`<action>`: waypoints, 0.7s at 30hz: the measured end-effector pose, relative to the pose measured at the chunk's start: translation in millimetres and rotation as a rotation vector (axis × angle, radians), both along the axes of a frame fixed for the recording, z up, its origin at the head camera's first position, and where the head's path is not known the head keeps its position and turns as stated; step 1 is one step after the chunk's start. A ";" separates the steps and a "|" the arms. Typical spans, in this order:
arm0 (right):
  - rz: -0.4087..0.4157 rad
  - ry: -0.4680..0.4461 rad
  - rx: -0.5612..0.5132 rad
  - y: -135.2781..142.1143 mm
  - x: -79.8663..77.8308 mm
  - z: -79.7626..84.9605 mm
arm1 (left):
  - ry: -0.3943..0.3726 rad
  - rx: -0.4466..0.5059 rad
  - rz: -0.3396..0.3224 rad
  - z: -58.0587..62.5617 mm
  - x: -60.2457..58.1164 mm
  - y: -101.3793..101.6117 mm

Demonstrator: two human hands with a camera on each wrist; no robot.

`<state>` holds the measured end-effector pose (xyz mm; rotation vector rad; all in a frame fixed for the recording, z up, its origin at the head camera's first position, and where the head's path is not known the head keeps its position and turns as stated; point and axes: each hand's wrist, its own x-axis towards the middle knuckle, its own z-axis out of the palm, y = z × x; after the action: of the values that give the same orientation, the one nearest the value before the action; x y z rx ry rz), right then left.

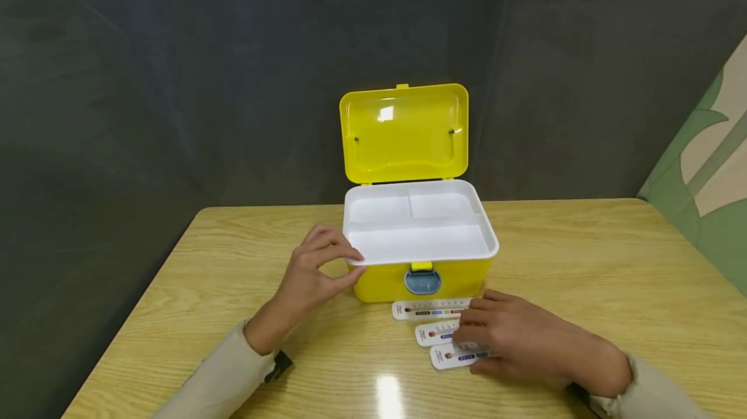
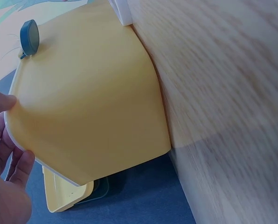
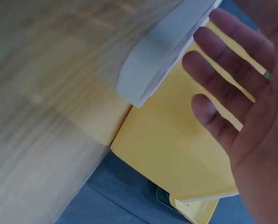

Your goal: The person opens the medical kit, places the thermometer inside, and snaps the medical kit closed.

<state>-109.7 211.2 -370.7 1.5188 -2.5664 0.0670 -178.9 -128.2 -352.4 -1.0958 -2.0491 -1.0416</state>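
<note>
Fingers (image 1: 477,317) over white strips (image 1: 430,335), long axes left-right.

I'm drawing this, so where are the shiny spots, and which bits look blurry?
Head view: bright white glare on the table near the bottom edge, a smaller shine inside the lid; left wrist view: the wood grain looks smeared; right wrist view: the wood at upper left is blurry, the right hand clearer.

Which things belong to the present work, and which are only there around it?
Work:
three thermometer-like pieces, partly behind right hand
yellow hinged box, pinched at corner by left hand
white divided tray

Surroundings:
wooden table
dark backdrop
leaf-patterned panel
</note>
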 end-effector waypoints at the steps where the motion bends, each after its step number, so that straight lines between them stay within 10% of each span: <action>1: 0.001 0.007 -0.003 -0.6 0.3 0.4 | 0.006 0.001 0.001 0.0 -0.1 0.0; 21: 0.039 0.035 -0.021 -4.9 3.3 0.0 | 0.066 0.027 -0.034 -2.3 -1.8 1.0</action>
<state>-106.4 206.3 -370.7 1.5485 -2.5015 0.0706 -180.7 -127.2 -354.7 -1.1402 -1.9648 -1.0333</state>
